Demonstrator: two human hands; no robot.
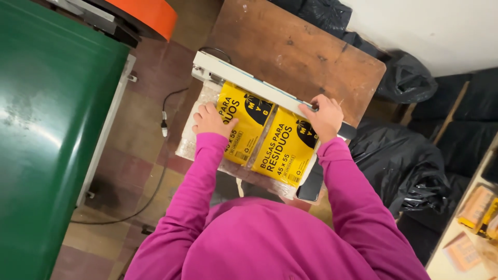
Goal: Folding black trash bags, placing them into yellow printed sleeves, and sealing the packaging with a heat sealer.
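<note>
Two yellow packs of bags (270, 132) lie side by side inside a clear plastic wrap (199, 116), under the white arm of a heat sealer (249, 83) on a brown wooden table (301, 46). My left hand (210, 119) rests flat on the left end of the wrapped packs. My right hand (326, 116) presses on the right end of the sealer arm, near its black handle (348, 132). Both arms wear pink sleeves.
A large green machine (46, 135) with an orange part (150, 13) stands at the left. A black cable (155, 181) runs across the tiled floor. Black plastic bags (404, 166) pile up at the right. More yellow packs (480, 210) lie on a surface at the lower right.
</note>
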